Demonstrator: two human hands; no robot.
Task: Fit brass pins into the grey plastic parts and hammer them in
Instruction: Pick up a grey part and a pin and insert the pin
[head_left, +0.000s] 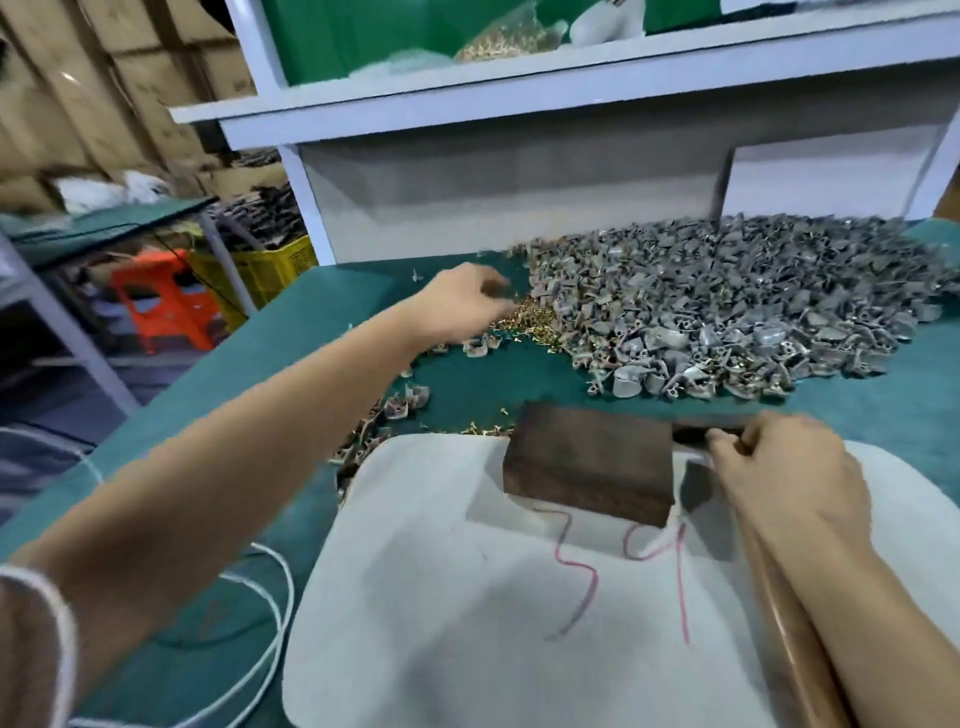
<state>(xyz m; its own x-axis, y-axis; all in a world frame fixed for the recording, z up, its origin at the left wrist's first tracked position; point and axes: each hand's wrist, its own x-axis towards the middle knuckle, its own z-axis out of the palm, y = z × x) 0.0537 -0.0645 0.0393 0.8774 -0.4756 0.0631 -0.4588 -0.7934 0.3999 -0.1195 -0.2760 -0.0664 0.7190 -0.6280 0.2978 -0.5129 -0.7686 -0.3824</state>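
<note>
Left hand (462, 304), fingers curled, grasp indiscernible through blur, hovers at the loose heap of small brass pins (524, 325), which lies just right of its fingertips, beside the pile of grey plastic parts (727, 301). Right hand (779, 467) clasps the handle of the dark brown wooden mallet (592, 462).

A white shelf unit (519, 88) is standing behind the green table (332, 312). Cardboard boxes (62, 93) are piling up on the left, above an orange stool (161, 296) and a yellow crate (270, 265).
</note>
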